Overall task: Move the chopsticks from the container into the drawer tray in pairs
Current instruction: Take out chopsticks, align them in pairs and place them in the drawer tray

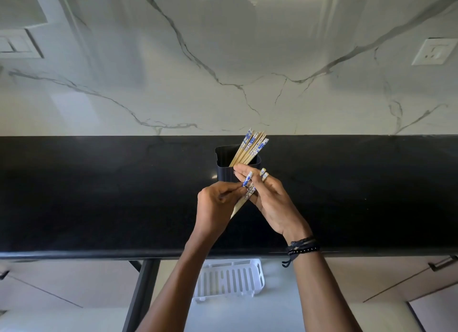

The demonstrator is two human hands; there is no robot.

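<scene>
A black container point(224, 166) stands on the black countertop point(99, 195) and holds several bamboo chopsticks point(250, 148) with blue-and-white patterned tops, leaning to the right. Just in front of it, both hands meet over the counter. My left hand point(218, 202) pinches a chopstick point(244, 190) near its patterned top. My right hand point(270, 200) grips chopsticks too, two patterned ends point(264, 173) sticking out between its fingers. Below the counter edge, a white slotted tray point(229, 279) lies in the open drawer.
The marble backsplash rises behind the counter, with a socket point(435, 51) at right and a switch plate point(14, 45) at left. A dark drawer frame point(142, 289) runs down left of the tray. Cabinet fronts with handles point(443, 262) flank the drawer.
</scene>
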